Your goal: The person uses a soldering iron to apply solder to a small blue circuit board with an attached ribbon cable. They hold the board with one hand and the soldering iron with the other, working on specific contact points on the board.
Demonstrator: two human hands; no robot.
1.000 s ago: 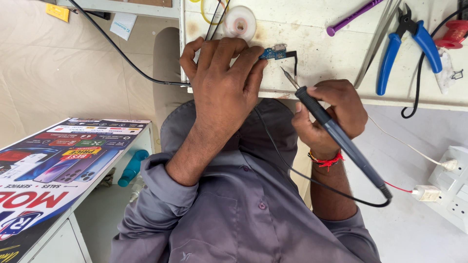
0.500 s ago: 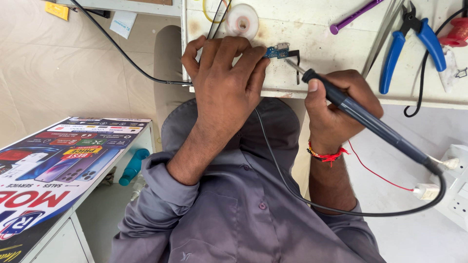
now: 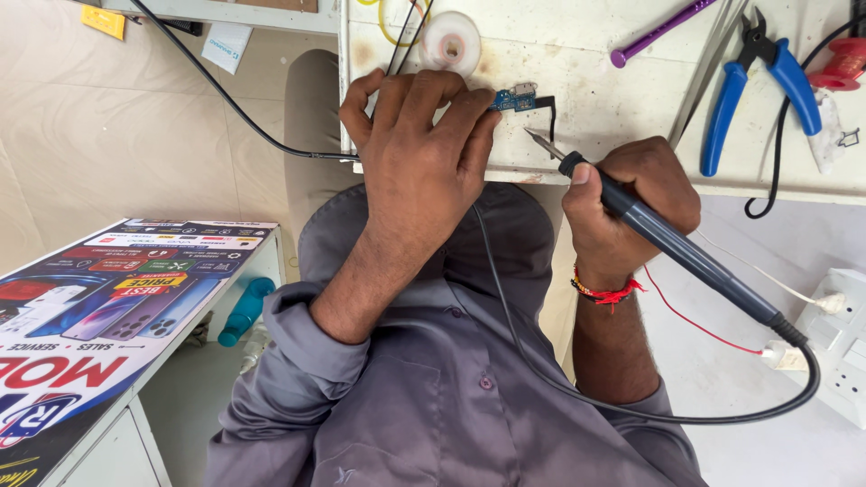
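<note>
My left hand (image 3: pixel 419 153) rests on the edge of the white workbench (image 3: pixel 595 99), its fingertips pinching a small blue circuit board (image 3: pixel 516 97) with a black flex strip. My right hand (image 3: pixel 631 198), with a red thread band at the wrist, grips a dark soldering iron (image 3: pixel 686 252) like a pen. The iron's metal tip hovers just below and right of the board, a little apart from it. Its black cord loops down across my grey shirt.
Blue-handled pliers (image 3: pixel 758 81), a purple tool (image 3: pixel 658 32), a red object (image 3: pixel 843 63) and a round reel (image 3: pixel 448 41) lie on the bench. A white power strip (image 3: pixel 843 347) sits at the right. A printed poster counter (image 3: pixel 108 307) and a teal object (image 3: pixel 244 311) are at the left.
My right hand has swung the soldering iron to a flatter angle, its handle pointing more to the right, with the tip still beside the board. My left hand has stayed in place.
</note>
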